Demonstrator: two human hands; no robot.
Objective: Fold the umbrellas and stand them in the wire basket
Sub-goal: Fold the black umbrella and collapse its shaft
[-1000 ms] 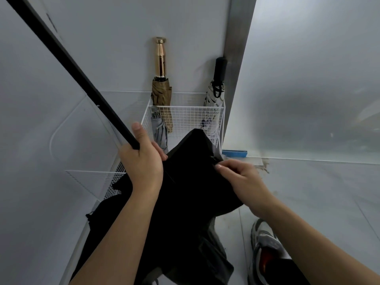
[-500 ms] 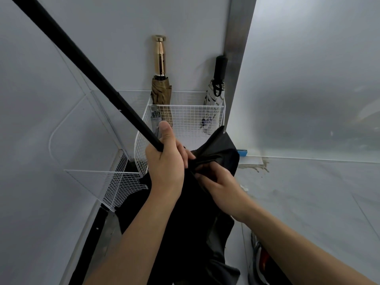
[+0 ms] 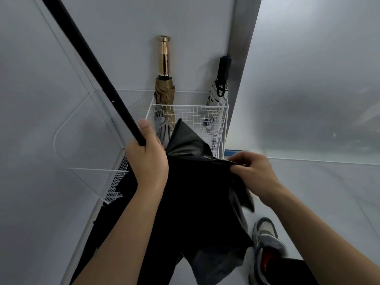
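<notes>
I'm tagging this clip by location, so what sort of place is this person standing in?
Probably an indoor entryway or hallway corner: a white wire basket stands against plain pale walls, a gold-handled umbrella and a black-handled one stand folded in it, and the floor is smooth and pale.
</notes>
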